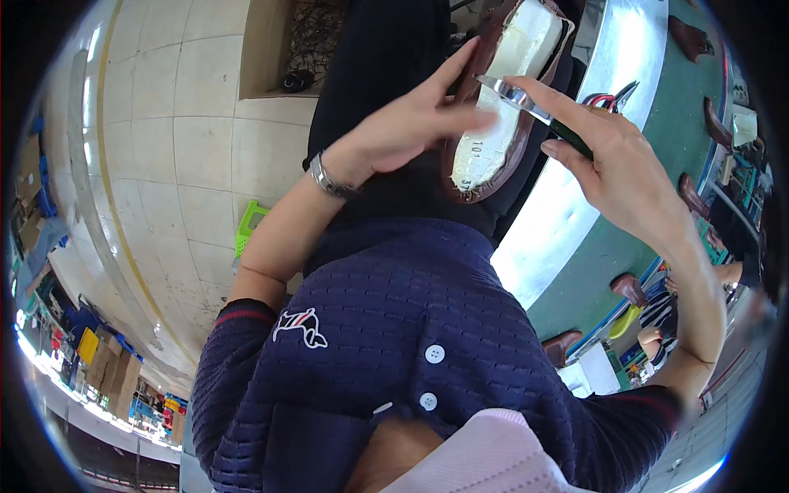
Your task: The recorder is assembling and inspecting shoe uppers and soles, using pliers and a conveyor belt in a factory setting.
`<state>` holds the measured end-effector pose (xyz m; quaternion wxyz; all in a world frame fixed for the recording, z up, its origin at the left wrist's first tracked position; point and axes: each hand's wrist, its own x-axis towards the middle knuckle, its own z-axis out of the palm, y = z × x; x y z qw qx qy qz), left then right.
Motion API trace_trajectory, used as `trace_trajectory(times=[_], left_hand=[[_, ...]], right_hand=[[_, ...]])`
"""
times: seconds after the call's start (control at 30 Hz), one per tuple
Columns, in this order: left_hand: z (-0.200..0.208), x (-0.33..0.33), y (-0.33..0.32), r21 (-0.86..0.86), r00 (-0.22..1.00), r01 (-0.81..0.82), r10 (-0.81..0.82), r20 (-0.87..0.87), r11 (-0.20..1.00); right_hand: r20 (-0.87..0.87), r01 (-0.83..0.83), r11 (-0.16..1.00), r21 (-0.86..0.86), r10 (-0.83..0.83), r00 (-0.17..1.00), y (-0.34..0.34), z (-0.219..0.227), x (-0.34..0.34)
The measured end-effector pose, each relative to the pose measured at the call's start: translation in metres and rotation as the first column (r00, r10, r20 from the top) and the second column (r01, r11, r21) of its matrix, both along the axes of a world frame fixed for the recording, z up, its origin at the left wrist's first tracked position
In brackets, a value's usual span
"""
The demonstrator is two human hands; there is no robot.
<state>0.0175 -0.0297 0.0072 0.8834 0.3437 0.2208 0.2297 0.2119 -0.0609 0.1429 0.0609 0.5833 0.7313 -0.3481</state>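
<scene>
A brown leather shoe upper (pixel 514 152) rests bottom up over my lap, its pale insole (pixel 518 53) facing me and its leather edge gathered around the toe. My right hand (pixel 612 156) is closed around a pair of pincers (pixel 518 97) with metal jaws and a dark handle. The jaw tip lies over the shoe's left edge; whether it grips the leather I cannot tell. At the shoe's left side is my left hand (pixel 411 123), its fingers stretched out and partly blurred, holding nothing. One of its fingers reaches over the insole.
To my right runs a green conveyor belt (pixel 649 148) with a metal edge (pixel 567 222); several brown shoes (pixel 629 287) sit along it. Tools with red and black handles (pixel 612 99) lie on the metal. A cardboard box (pixel 267 49) and a green plastic stool (pixel 249 226) stand left. Other people work beyond the belt.
</scene>
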Motion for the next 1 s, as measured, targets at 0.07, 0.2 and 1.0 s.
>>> trace_trajectory(times=[0.07,0.2,1.0], left_hand=[[-0.006,0.001,0.011,-0.482,0.977,0.096,0.010,0.213,0.871],[-0.016,0.024,0.019,-0.451,0.985,0.078,0.002,0.174,0.889],[-0.005,0.024,0.023,-0.173,0.992,0.048,-0.067,-0.107,0.984]], right_hand=[[-0.015,0.028,1.000,-0.006,-0.028,1.000,-0.009,-0.004,0.002],[-0.054,0.041,0.993,0.107,-0.036,0.998,-0.024,-0.020,0.008],[0.028,-0.127,0.864,0.487,0.129,0.991,0.040,-0.049,0.034]])
